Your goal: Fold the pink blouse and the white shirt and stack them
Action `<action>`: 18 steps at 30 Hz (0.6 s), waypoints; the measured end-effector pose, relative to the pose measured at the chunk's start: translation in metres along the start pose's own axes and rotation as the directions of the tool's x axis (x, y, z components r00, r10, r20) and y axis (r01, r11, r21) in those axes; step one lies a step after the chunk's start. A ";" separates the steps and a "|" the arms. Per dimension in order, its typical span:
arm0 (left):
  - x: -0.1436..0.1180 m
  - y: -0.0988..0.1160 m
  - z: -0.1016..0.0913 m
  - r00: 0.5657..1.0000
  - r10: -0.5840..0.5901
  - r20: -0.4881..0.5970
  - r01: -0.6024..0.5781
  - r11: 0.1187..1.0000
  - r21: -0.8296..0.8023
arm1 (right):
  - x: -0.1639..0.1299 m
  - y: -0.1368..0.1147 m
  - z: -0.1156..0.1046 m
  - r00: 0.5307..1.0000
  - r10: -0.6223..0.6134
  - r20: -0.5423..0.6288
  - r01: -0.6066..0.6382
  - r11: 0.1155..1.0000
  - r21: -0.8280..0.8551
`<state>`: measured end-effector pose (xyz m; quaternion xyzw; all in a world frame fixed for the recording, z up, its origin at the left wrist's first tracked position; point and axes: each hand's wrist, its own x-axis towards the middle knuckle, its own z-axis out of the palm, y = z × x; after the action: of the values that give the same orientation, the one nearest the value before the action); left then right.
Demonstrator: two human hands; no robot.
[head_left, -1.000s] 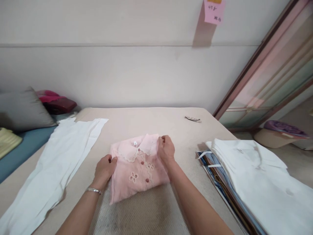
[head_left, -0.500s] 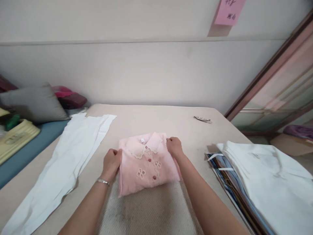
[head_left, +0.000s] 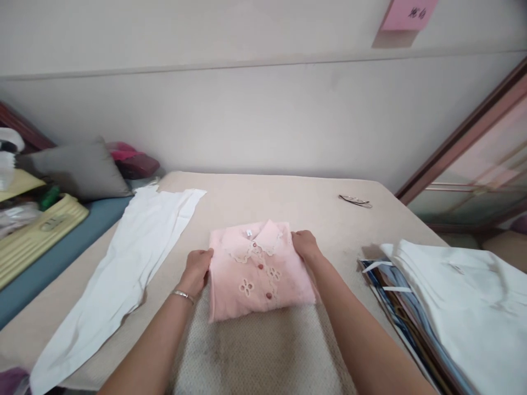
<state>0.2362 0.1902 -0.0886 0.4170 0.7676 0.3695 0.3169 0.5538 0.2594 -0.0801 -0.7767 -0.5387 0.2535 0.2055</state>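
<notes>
The left hand is curled against the left edge of a folded pink shirt, fingers closed on the fabric; a bracelet is worn on that wrist. The right hand is closed on the shirt's upper right edge. The shirt is laid flat between both hands at the middle of the beige surface, collar away from the person, buttons up.

To the left, white trousers are spread lengthwise, well apart from the shirt. To the right, white garments are stacked over a pile of flat striped items at the surface's edge. A small metal object is seen near the far edge.

Behind, a pale wall is hung with a pink note. On the left, a grey cushion, a red bundle and a yellow board are placed on a blue mat. A framed glass door is seen at right.
</notes>
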 end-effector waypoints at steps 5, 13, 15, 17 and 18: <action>0.000 0.005 -0.008 0.988 0.076 -0.133 -0.048 0.978 0.201 | -0.004 0.001 -0.003 1.000 0.010 0.004 -0.009 0.982 -0.189; 0.001 -0.001 -0.004 0.983 0.030 -0.184 -0.004 0.990 0.138 | -0.025 0.005 0.006 0.997 -0.010 -0.077 -0.014 0.953 -0.303; 0.001 -0.003 -0.002 0.984 0.007 -0.179 0.013 0.994 0.110 | -0.029 0.007 0.010 0.995 -0.019 -0.100 -0.015 0.942 -0.335; 0.000 -0.002 -0.001 0.985 0.004 -0.170 0.010 0.997 0.082 | -0.030 0.009 0.014 0.993 -0.026 -0.113 -0.017 0.931 -0.364; -0.001 0.000 -0.001 0.986 0.003 -0.167 0.009 0.997 0.071 | -0.030 0.010 0.015 0.993 -0.027 -0.116 -0.019 0.927 -0.374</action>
<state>0.2357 0.1893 -0.0885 0.3945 0.8047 0.3752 0.2368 0.5436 0.2286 -0.0931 -0.8143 -0.5656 0.0988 0.0857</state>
